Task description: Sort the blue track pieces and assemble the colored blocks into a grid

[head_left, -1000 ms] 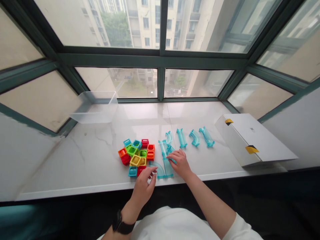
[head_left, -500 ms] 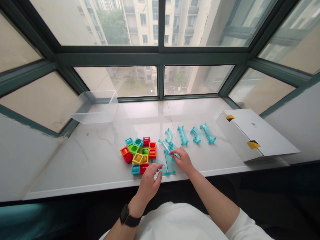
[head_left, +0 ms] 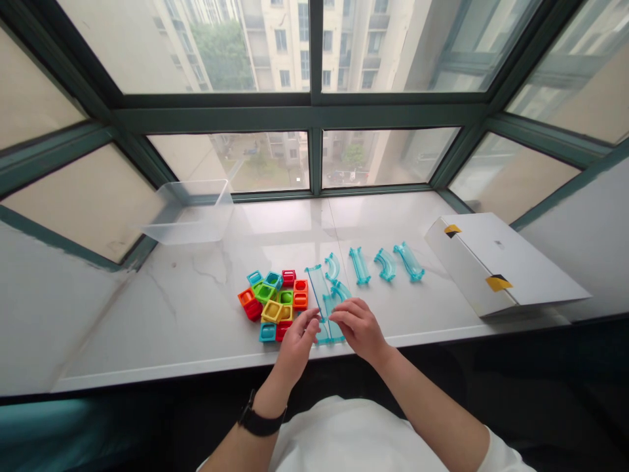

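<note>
A straight translucent blue track piece (head_left: 317, 285) is held at its near end between my two hands, its far end tilted away from me. My right hand (head_left: 361, 328) pinches the near right corner. At the near left corner are the closed fingers of my left hand (head_left: 295, 346). Under and beside it lie other clear blue track pieces, among them a curved one (head_left: 339, 288), partly hidden by my right hand. Left of these sits a cluster of red, orange, yellow, green and blue connector blocks (head_left: 272, 311).
A small curved track (head_left: 333, 266), a straight track (head_left: 360, 265), another curve (head_left: 385, 265) and a wavy track (head_left: 409, 262) lie in a row on the white sill (head_left: 196, 314). A clear plastic bin (head_left: 196, 229) stands back left, a white box (head_left: 506, 262) at right.
My right hand has drawn the straight track piece nearer and turned it to point away from me. My left hand has moved up and right to its near end.
</note>
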### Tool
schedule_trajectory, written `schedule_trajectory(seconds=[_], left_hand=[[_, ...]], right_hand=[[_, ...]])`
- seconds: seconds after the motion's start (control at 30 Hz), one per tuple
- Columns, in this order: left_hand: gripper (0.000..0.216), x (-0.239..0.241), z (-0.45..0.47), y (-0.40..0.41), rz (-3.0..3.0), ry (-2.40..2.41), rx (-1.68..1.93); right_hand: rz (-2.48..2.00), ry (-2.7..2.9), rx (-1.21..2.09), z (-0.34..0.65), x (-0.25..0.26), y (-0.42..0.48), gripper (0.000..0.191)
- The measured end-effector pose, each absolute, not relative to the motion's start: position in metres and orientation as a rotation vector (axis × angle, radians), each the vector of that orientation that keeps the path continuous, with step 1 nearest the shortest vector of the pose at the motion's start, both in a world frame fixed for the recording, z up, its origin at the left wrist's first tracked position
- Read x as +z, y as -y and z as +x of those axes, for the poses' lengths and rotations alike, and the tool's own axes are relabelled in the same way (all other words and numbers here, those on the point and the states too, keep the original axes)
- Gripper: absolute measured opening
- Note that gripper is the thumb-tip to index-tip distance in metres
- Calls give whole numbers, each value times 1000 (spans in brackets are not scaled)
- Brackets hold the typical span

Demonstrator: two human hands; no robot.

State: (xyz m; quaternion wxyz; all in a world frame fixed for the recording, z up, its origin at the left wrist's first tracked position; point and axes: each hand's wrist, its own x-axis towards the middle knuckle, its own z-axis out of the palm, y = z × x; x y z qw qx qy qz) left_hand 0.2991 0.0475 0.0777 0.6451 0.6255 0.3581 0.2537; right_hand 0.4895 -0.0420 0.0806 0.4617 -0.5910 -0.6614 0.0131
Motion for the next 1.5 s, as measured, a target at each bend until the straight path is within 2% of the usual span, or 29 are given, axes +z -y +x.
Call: schedule_trajectory(seconds=[0.27, 0.5, 0.73, 0.87, 0.97, 1.3, 1.5], left_hand=[[39, 91, 317, -54, 1418, -789, 592], [35, 94, 314, -50, 1556, -823, 588], [42, 102, 323, -48, 1818, -925, 610], [51, 108, 330, -52, 1852, -955, 599], [56, 114, 335, -57, 1792, -946, 601], [62, 134, 342, -85, 1730, -1043, 728], [59, 129, 347, -83, 1714, -1038, 708]], right_hand=[[-1432, 1704, 24, 477, 90, 54, 31], [-1453, 1538, 218, 470, 95, 58, 37], [-1543, 1397, 438, 464, 98, 50, 19], [-1551, 1433, 368, 467, 99, 51, 13], [-1536, 1452, 265, 471, 97, 52, 19], [-1506, 1495, 157, 472, 91, 58, 29], [-1571, 1465, 132, 469, 89, 57, 26]])
